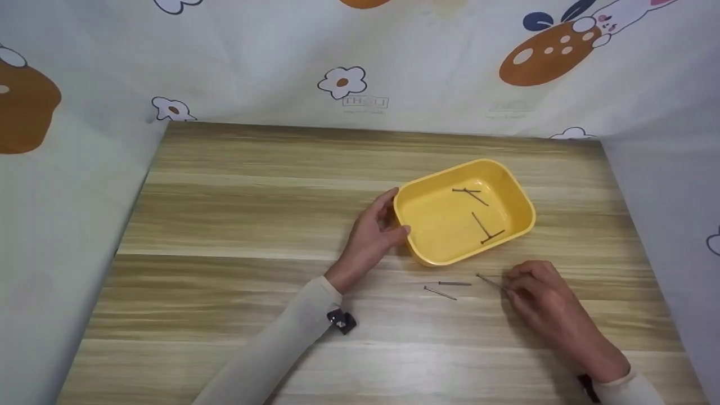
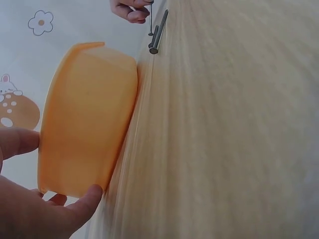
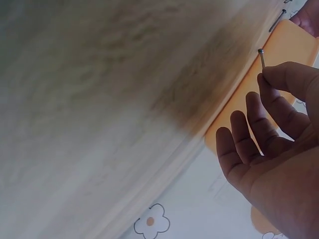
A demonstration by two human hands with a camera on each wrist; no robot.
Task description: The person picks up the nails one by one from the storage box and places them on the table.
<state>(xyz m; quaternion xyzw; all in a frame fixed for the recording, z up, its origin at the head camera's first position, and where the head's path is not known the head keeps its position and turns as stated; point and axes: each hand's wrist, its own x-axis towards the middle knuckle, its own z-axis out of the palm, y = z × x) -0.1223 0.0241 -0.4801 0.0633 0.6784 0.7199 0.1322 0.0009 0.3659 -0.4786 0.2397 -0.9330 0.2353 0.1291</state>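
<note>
Head view shows the left hand gripping the near end of a yellow tray, thumb at the rim, while the right hand pinches a nail between thumb and forefinger, its other fingers loosely bent. Two loose nails lie side by side between the hands, just outside the tray. Beyond the right hand, inside the tray, are four more: an upper pair and a lower pair, each crossing or touching. The tray's wall stands between the right hand and these. A black device sits at the left wrist, on a pale sleeve; another dark piece shows at the right wrist.

Beneath both hands is a table with a streaked, wood-look top. Pale cloth hangs beyond the hands and along both sides, printed with outlined flowers, orange fruit and a rabbit.

Straight ahead of the hands, the cloth bears faint boxed lettering, seemingly reversed; a fainter mark lies to its right. Neither reads clearly.
</note>
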